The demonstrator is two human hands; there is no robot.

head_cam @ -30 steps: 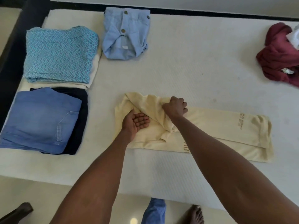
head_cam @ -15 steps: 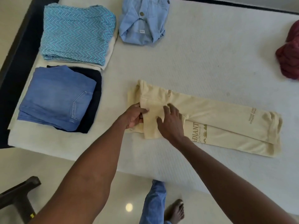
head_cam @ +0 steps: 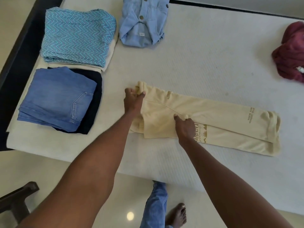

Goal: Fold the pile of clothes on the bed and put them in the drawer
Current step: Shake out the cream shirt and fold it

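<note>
The cream trousers (head_cam: 205, 119) are lying lengthwise across the near middle of the bed (head_cam: 213, 55), legs running right, while the left hand (head_cam: 133, 102) is pinching the bunched waistband corner at the far left end, fingers curled on the cloth, and the right hand (head_cam: 185, 129) is pressing down at the crotch seam with fingers partly curled; whether they are gripping fabric cannot be told. If the left hand is pulling faster than the right hand is anchoring, the stacked legs are likely sliding out of alignment, or the loosely held flap is slipping and unfolding.
</note>
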